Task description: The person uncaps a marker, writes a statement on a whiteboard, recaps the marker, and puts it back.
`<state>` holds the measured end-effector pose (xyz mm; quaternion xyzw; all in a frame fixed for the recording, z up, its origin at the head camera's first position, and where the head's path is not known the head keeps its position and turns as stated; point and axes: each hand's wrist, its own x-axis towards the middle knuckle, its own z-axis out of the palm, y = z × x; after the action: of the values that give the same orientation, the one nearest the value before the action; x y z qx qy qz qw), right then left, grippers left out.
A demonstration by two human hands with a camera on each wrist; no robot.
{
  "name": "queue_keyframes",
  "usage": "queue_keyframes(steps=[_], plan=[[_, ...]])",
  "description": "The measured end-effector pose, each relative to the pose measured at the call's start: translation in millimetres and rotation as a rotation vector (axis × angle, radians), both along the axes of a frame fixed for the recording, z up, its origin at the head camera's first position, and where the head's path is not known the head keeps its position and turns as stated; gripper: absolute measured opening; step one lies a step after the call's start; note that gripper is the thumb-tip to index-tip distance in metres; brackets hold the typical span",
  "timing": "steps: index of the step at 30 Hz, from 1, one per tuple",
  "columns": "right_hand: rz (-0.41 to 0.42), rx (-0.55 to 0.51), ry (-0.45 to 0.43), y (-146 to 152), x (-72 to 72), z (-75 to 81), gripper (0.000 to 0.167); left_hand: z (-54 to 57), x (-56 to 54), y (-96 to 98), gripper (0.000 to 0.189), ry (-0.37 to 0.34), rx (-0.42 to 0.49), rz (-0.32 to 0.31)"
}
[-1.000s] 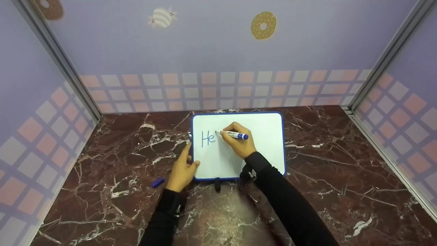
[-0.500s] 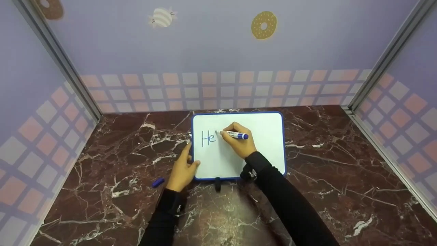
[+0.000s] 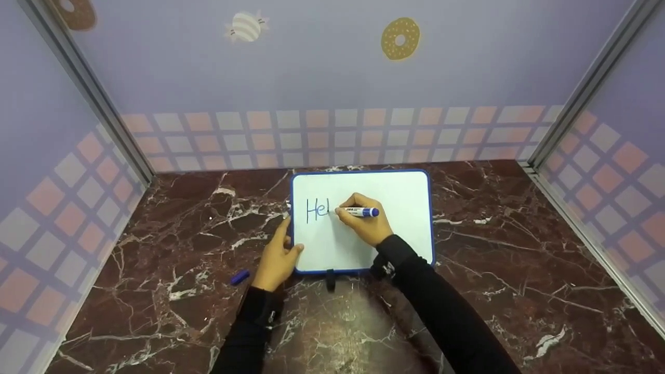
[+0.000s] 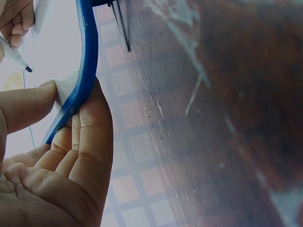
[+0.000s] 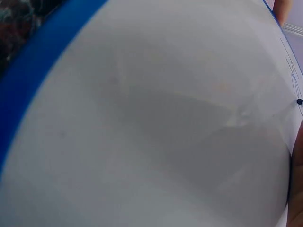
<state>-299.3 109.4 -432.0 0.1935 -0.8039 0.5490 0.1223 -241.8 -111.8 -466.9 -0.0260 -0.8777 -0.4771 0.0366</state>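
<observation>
Left hand [image 3: 277, 259] pinches the left edge of the whiteboard [image 3: 405, 200], thumb on the face, fingers behind. Right hand [image 3: 368, 221] pinches the marker [image 3: 358, 212] over the board, blocking the head view of part of its middle. Blue lettering [image 3: 317, 209], "Hel", just left of the right hand. Blue cap [image 3: 240, 277] on counter [image 3: 182, 327], left of the left hand, near its wrist. Black tab [image 3: 330, 280] at board's lower edge, between the wrists. Patterned wall [image 3: 322, 78] beyond both hands.
</observation>
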Motion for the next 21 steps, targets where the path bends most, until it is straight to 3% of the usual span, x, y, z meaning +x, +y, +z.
queue_keyframes(steps=[21], plan=[[0.022,0.014,-0.019,4.8,5.2,-4.4,0.008,-0.8,0.4,-0.4,0.070,0.034,0.000,-0.001]])
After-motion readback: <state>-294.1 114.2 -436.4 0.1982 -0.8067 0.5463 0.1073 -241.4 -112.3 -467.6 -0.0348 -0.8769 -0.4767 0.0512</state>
